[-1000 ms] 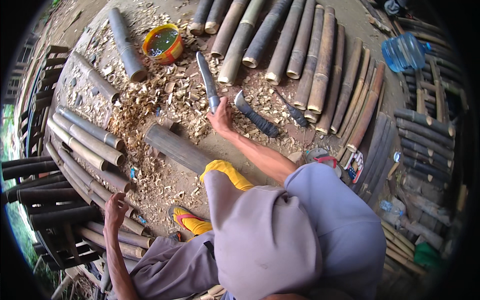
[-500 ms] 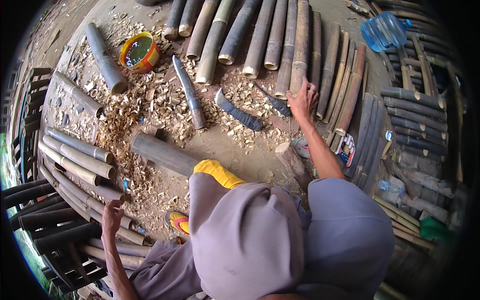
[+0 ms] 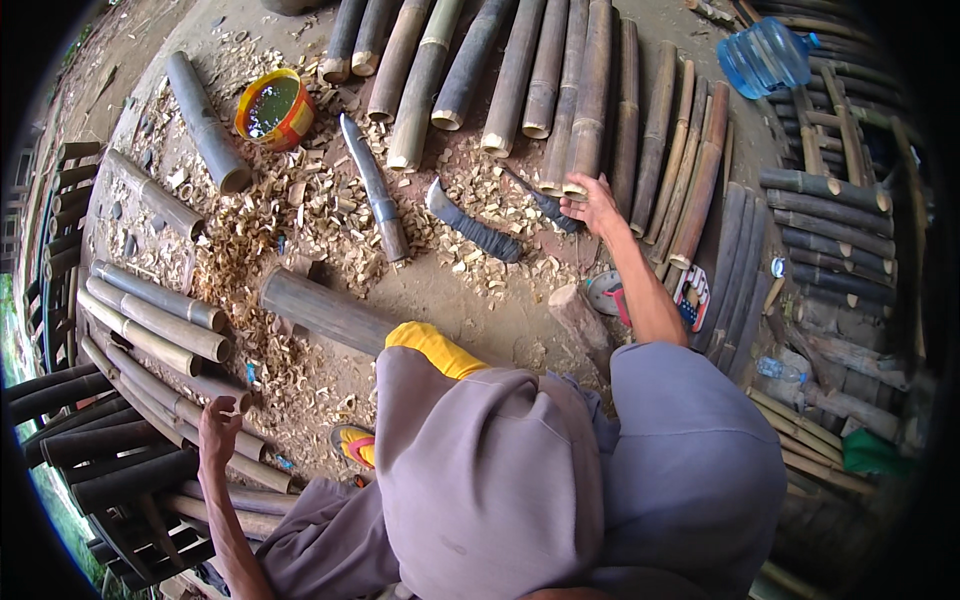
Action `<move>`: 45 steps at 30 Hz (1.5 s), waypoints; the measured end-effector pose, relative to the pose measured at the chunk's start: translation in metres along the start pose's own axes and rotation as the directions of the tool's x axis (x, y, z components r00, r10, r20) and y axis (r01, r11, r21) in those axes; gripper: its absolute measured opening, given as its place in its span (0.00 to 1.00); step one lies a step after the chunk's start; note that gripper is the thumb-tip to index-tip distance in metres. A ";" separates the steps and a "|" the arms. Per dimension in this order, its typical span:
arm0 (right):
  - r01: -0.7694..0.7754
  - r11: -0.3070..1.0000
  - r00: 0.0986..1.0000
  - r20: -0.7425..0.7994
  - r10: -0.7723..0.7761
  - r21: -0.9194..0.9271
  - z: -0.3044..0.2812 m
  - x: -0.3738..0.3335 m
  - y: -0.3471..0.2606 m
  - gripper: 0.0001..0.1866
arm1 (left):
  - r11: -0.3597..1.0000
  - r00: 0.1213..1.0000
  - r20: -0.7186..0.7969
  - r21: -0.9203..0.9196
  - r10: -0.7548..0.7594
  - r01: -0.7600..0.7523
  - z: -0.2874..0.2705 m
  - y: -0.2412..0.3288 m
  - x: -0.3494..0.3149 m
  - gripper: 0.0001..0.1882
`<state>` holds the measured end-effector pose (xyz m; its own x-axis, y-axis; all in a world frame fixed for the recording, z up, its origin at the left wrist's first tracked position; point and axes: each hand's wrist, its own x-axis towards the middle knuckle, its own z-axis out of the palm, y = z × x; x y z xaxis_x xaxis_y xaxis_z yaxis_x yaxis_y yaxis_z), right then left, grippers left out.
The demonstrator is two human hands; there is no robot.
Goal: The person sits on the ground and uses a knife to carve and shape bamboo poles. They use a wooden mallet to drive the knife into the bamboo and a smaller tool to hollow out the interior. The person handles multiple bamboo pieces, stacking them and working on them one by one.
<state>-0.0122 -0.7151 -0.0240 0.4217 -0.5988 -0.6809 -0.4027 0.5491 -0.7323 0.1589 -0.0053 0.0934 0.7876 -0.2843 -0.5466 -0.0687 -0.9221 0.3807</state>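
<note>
My right hand (image 3: 597, 207) is at the near end of a bamboo pole (image 3: 592, 110) in the row ahead, its fingers closed around the cut end. Just left of that hand lies a thin dark tool with a wrapped handle (image 3: 556, 212). Further left, a hooked knife (image 3: 480, 228) with a black-wrapped handle rests on the shavings, beside a long straight blade (image 3: 372, 185) with a wooden handle. My left hand (image 3: 219, 432) hangs at the lower left, fingers loosely curled and apart, holding nothing, above bamboo pieces (image 3: 190, 408).
A thick bamboo length (image 3: 325, 312) lies before my yellow-covered foot. Left of the row stands a yellow-orange bucket (image 3: 298, 122) of greenish water. Wood shavings (image 3: 245, 225) cover the ground. A short log (image 3: 580, 318), sandals (image 3: 607, 293) and a blue water jug (image 3: 765, 60) are on the right.
My right hand has shifted slightly down and left and turned, its fingers now around the pole's end instead of on top. My left hand has barely moved.
</note>
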 end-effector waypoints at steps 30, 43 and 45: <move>-0.106 0.464 0.871 -0.307 -0.383 -0.879 -0.095 0.031 0.043 0.63 | 0.992 0.993 0.054 -0.064 -0.107 0.111 -0.012 0.012 -0.009 0.20; 0.057 0.975 0.987 0.133 -0.087 0.216 -0.061 -0.068 -0.050 0.20 | 0.997 0.999 0.012 -0.061 -0.047 0.048 -0.001 0.004 -0.014 0.18; 0.235 0.961 0.942 0.212 -0.262 0.144 -0.039 -0.096 -0.036 0.24 | 0.996 0.997 -0.059 -0.066 0.048 -0.052 -0.005 0.006 -0.016 0.17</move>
<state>-0.0701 -0.6998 0.0683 0.6747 -0.5838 -0.4516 -0.1708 0.4717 -0.8651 0.1492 -0.0052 0.1078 0.8180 -0.3125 -0.4829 -0.0692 -0.8869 0.4567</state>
